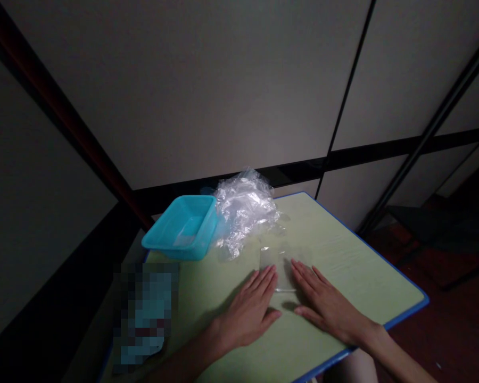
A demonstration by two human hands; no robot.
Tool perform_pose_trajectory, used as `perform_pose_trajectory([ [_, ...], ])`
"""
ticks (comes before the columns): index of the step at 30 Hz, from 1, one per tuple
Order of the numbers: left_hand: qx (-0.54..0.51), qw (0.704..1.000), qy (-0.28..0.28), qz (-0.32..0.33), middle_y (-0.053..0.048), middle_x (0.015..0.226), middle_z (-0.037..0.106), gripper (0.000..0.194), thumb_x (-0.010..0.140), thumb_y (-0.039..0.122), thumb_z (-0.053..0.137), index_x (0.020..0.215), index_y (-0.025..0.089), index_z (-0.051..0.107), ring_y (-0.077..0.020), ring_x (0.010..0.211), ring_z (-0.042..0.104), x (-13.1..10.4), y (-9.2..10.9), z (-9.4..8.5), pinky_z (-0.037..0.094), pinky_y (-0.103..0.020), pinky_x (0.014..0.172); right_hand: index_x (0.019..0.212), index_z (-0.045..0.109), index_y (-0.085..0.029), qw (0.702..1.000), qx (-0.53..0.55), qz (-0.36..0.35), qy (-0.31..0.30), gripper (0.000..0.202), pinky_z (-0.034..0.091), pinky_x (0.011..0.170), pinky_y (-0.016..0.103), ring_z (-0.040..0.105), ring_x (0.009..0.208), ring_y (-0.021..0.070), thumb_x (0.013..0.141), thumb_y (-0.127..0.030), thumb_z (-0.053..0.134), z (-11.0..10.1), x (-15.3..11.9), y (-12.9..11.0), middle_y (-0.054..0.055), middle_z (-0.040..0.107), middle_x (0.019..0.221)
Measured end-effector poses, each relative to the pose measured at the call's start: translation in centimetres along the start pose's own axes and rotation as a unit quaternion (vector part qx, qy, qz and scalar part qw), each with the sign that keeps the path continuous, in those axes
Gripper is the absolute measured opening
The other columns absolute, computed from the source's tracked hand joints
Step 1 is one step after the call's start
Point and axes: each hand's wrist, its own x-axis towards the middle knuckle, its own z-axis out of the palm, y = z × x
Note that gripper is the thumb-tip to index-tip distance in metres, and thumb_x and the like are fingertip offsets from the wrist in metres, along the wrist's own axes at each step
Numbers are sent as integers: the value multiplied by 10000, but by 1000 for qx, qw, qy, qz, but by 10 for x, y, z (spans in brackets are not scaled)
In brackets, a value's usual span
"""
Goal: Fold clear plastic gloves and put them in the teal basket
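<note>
Since both palms face down, nothing's clamped from where I'm standing: left hand and right hand lie open and apart, fingers fairly straight. The clear plastic piece is between the fingertips, each hand seemingly resting on one side of it. Doing this well, imo, means light, even pressure worked outward so it doesn't pucker. Looks squarish, thin and glossy, with the tabletop showing through, which is pale yellow-green with a blue edge. Beyond the left hand there's a crinkly, shiny heap of clear plastic, and left of that a turquoise basin, smooth with rounded corners.
</note>
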Motion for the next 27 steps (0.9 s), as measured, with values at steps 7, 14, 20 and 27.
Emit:
perform_pose_trajectory([
  [7, 36, 999, -38, -5, -86, 1440, 119, 657, 832, 349, 481, 1378, 167, 164, -217, 1318, 89, -1, -5, -2, 74, -376, 1063, 1397, -26, -150, 998, -64, 7, -20, 785, 201, 1042, 487, 143, 1307, 262, 841, -509, 396, 12, -16, 0, 133, 138, 1431],
  [14, 131, 989, -60, -25, -91, 1449, 42, 697, 843, 386, 452, 1382, 127, 94, -208, 1322, 11, -4, -7, 3, 60, -390, 1072, 1398, 85, -140, 999, -50, 18, 8, 714, 232, 1032, 486, 201, 1296, 258, 852, -463, 412, 7, -17, -1, 128, 196, 1427],
  [20, 147, 987, -57, 27, -55, 1457, 35, 588, 846, 342, 469, 1353, 177, 224, -211, 1324, -1, -1, -2, -2, 51, -403, 1076, 1045, 594, -202, 998, -50, 8, 46, 234, 431, 889, 397, 493, 1086, 225, 878, -251, 437, -9, -29, 11, 95, 533, 1199],
  [27, 115, 988, -69, 79, -89, 1438, 180, 622, 822, 309, 520, 1346, 126, 239, -192, 1314, 133, 4, -1, -1, 163, -325, 1075, 976, 587, -153, 995, -84, -31, 39, 211, 456, 775, 345, 559, 882, 188, 901, -192, 393, -15, -31, 11, 86, 614, 956],
])
